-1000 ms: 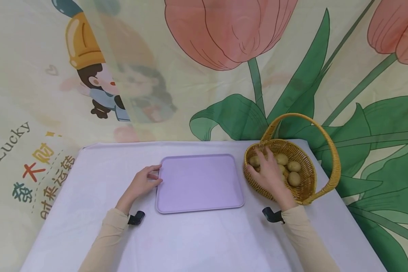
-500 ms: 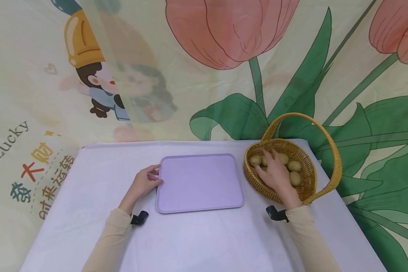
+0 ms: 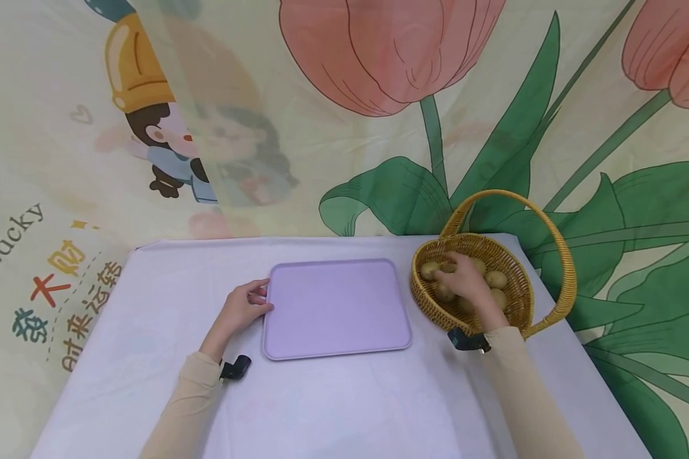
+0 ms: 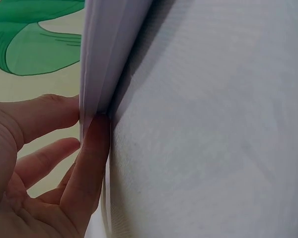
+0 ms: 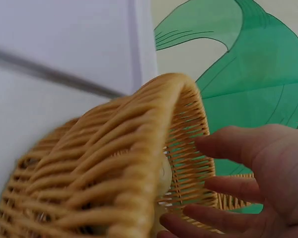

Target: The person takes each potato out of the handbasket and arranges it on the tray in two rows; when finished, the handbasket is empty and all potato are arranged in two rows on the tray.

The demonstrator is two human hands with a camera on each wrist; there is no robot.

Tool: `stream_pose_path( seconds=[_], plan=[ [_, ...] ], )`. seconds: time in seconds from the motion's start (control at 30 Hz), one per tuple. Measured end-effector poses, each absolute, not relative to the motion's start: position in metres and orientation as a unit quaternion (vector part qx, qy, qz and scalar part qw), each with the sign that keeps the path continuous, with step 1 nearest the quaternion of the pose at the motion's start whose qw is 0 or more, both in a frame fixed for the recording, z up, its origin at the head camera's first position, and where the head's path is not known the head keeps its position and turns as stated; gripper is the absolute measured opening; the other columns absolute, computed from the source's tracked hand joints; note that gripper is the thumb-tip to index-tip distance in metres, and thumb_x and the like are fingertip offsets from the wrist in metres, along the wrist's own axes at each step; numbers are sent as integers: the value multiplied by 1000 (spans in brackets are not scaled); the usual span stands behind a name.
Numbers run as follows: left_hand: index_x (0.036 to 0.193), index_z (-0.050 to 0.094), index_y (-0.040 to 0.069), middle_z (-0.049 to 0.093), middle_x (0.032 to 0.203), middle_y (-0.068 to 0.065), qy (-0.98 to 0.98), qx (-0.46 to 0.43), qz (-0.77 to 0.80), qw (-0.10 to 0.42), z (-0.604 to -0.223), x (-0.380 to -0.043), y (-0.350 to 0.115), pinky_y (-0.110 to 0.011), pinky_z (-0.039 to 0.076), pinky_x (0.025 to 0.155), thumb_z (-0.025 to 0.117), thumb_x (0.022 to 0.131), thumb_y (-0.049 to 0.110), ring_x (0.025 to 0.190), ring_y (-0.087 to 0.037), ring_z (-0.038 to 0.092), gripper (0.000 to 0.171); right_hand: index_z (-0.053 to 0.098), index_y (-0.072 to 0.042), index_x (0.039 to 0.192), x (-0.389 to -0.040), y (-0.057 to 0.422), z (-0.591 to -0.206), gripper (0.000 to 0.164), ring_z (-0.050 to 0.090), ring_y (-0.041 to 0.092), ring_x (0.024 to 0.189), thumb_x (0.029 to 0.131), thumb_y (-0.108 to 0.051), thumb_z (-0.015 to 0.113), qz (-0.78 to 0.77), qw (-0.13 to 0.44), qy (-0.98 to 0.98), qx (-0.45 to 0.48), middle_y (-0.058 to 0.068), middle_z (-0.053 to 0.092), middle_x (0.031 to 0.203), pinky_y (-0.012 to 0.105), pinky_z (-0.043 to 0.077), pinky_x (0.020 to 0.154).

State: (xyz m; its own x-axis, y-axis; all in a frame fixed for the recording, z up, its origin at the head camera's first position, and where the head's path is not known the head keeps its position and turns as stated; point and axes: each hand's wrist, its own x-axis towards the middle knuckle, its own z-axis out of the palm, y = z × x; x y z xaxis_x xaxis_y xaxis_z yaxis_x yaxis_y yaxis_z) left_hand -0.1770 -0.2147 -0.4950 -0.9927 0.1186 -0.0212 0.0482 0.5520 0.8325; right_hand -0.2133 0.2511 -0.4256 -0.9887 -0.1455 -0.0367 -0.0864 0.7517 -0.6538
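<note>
A lilac rectangular tray point(image 3: 340, 312) lies flat on the table. At its left edge my left hand point(image 3: 245, 307) pinches the rim, thumb on the upper side and a finger low at the outer edge in the left wrist view. To the tray's right stands a wicker basket point(image 3: 519, 312) with several potatoes point(image 3: 496, 279) inside. My right hand point(image 3: 467, 280) reaches in over the near rim, its thumb and fingertips right by a potato point(image 3: 449, 268). The right wrist view shows those fingers spread apart, a potato point(image 5: 165, 176) just beyond the tips, partly hidden by the basket's rim.
The basket's tall arched handle point(image 3: 565, 274) rises over its right side. A white cloth point(image 3: 333, 408) covers the table. Behind it hangs a curtain point(image 3: 379, 178) printed with tulips. A small black camera point(image 3: 465, 340) sits on the right wrist, another camera point(image 3: 237, 368) on the left.
My right hand has shifted within the basket and its fingers have drawn closer together, with more potatoes showing at the left. My left hand stays at the tray's edge.
</note>
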Motion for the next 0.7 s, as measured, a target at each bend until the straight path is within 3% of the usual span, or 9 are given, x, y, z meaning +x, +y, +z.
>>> stream_pose_path(
  seconds=[0.13, 0.3, 0.57, 0.7],
  plan=[
    [133, 52, -12, 64, 106, -26, 878, 50, 475, 38, -496, -177, -216, -20, 52, 70, 73, 81, -5, 91, -34, 68, 57, 41, 16, 138, -219, 249, -423, 55, 43, 51, 126, 96, -13, 60, -380, 83, 920, -38, 37, 43, 138, 58, 38, 105],
    [133, 52, -12, 64, 105, -26, 878, 53, 474, 35, -497, -178, -218, -19, 52, 69, 73, 80, -5, 89, -34, 68, 57, 45, 17, 136, -231, 247, -423, 54, 47, 49, 123, 93, -11, 62, -355, 90, 930, -40, 37, 49, 132, 57, 41, 102],
    [134, 52, -12, 64, 106, -26, 875, 50, 481, 38, -496, -179, -218, -18, 51, 68, 73, 81, -5, 90, -33, 68, 57, 47, 16, 135, -247, 245, -418, 53, 61, 37, 100, 90, -7, 62, -349, 150, 925, -16, 35, 52, 129, 44, 53, 86],
    [134, 51, -12, 63, 106, -27, 867, 50, 494, 44, -497, -178, -218, -17, 51, 68, 73, 81, -6, 90, -34, 68, 58, 48, 16, 134, -251, 245, -423, 54, 61, 37, 102, 88, -7, 65, -363, 166, 917, -4, 35, 49, 132, 40, 54, 84]
  ],
)
